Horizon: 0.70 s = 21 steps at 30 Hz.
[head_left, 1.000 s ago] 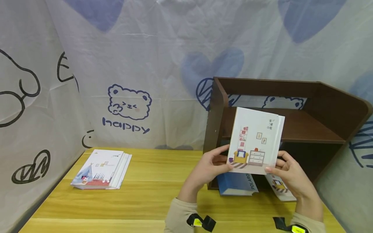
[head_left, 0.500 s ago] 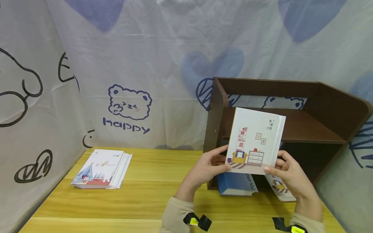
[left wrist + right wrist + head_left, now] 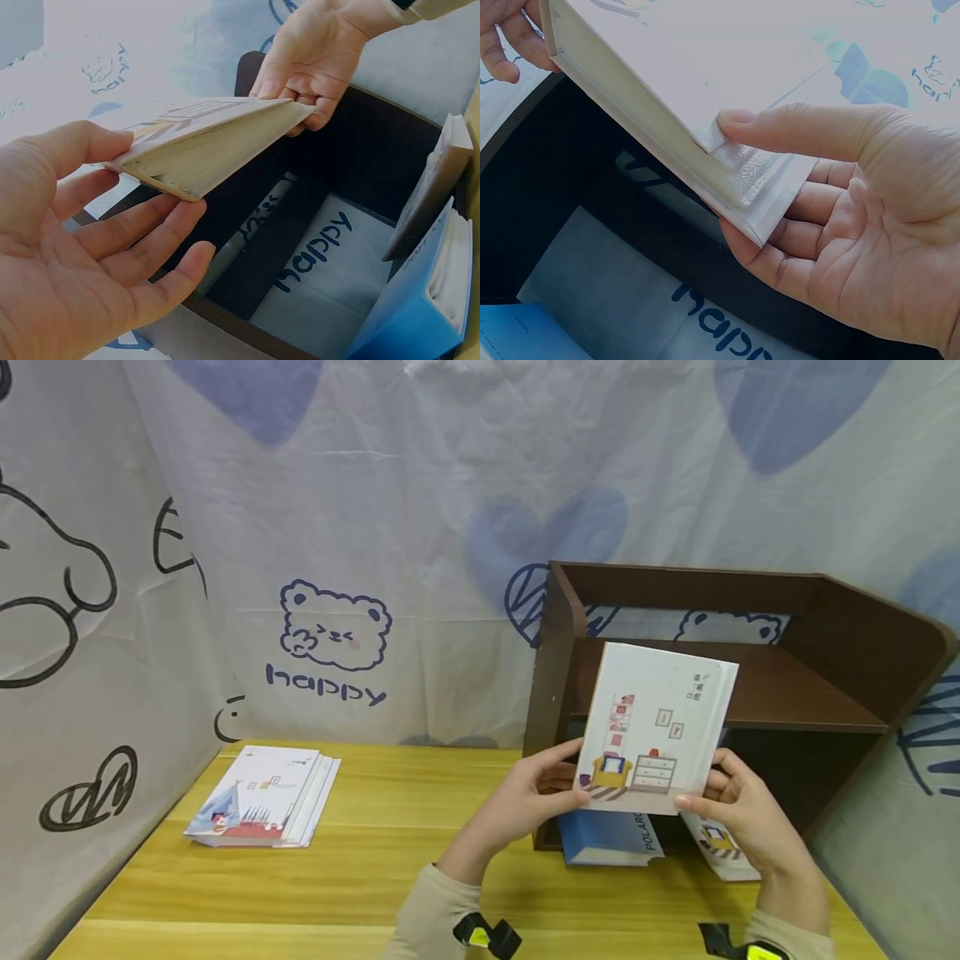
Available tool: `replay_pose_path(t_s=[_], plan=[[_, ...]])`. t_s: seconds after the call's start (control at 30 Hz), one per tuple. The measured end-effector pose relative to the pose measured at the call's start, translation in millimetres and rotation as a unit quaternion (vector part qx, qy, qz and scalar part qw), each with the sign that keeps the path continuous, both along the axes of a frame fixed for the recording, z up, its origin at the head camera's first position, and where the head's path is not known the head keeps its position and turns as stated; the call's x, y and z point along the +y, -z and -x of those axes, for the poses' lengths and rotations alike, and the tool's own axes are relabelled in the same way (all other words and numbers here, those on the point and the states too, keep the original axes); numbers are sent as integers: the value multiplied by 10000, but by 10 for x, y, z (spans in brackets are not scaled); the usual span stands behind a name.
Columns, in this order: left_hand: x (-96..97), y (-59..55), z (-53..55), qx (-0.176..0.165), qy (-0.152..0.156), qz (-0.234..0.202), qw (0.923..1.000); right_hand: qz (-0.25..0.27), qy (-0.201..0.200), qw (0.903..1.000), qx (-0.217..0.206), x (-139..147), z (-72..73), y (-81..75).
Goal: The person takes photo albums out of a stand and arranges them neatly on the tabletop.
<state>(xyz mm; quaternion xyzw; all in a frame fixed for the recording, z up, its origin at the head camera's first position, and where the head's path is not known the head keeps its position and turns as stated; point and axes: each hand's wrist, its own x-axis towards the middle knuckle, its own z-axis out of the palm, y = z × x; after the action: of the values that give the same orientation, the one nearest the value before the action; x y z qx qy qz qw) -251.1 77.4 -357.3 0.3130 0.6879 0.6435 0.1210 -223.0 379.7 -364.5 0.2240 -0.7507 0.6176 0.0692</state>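
In front of the brown shelf (image 3: 787, 685), the white book (image 3: 652, 718) is pinched near its lower corners by the left hand (image 3: 536, 789) and the right hand (image 3: 750, 818), held directly between them, its seemingly longer axis running upward, slightly tilted.

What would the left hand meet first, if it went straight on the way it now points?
First the white book, which the left hand holds at one edge. Beyond it, the brown shelf unit seems next in line, though depth is unclear.
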Motion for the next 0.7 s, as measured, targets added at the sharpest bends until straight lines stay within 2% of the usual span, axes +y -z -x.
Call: replay_pose_path(t_s=[0.17, 0.3, 0.5, 0.7], plan=[[-50, 16, -8, 162, -79, 116, 9998, -26, -86, 9999, 112, -35, 13, 12], [-98, 30, 2, 293, -118, 182, 9993, -126, -10, 9998, 129, -77, 12, -1], [-165, 60, 17, 446, -29, 161, 9989, -313, 167, 9993, 139, -147, -2, -30], [-244, 107, 32, 525, 24, 70, 9986, -383, 173, 9990, 175, -214, 10, -36]])
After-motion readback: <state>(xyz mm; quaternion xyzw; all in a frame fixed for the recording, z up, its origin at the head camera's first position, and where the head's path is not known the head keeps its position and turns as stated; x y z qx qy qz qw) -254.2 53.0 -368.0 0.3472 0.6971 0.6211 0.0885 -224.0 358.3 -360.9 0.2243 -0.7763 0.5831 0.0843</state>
